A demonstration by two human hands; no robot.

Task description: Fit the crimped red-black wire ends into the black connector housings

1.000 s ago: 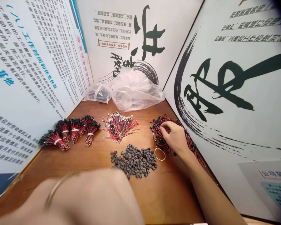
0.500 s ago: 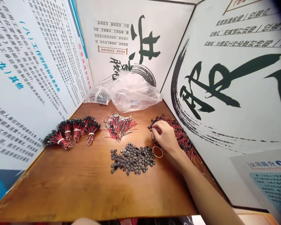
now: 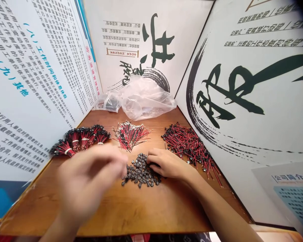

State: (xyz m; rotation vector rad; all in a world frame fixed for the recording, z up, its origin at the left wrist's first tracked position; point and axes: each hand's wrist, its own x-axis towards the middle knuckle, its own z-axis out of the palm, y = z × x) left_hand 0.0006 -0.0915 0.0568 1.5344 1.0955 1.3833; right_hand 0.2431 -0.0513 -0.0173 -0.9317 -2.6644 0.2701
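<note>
- Head camera looks down at a pile of little black parts (image 3: 141, 174) lying in the middle of the wooden table (image 3: 146, 211).
- The right hand (image 3: 168, 164) rests on the right side of the pile of little black parts. Its fingers (image 3: 153, 157) are curled down and touch the parts. I cannot tell if they pinch one.
- The left hand (image 3: 88, 179) is just left of the pile, with its fingertips close to the parts. It is very blurry. The fingers look close together, but I cannot tell if they hold anything.
- Just behind the pile lies a loose bunch of red and black wires (image 3: 131, 134), fanned out.
- To the right is a big heap of wires with black ends (image 3: 189, 143), near the right hand.
- To the left sit tied wire bundles (image 3: 78, 141) in a row, each with a pale band around it.
- At the back of the table are clear plastic bags (image 3: 146, 99), all crumpled.
- White boards with writing (image 3: 27, 84) stand around the table on three sides.
</note>
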